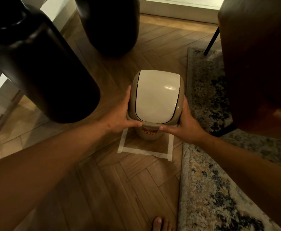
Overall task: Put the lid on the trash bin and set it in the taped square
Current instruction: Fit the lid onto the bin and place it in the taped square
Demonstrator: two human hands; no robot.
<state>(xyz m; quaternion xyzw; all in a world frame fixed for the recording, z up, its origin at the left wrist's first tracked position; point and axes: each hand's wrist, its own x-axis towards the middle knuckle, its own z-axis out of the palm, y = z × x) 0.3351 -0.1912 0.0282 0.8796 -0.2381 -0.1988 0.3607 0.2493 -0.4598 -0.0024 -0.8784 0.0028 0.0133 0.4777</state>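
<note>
Gripping the trash bin [150, 133] from both sides, the left hand [119, 114] and right hand [189, 123] close around its rim, thumbs laid along the near edge. The lid [157, 95] (a pale swing flap in a tan frame) sits on top of the bin. Its base shows inside the taped square [146, 151] on the wooden floor [119, 189] — whether it touches down, I cannot tell. A patterned rug [219, 197] lies just right of the tape.

Home living room, herringbone wood floor [136, 180], patterned rug [211, 197], leather chair [256, 55]
</note>
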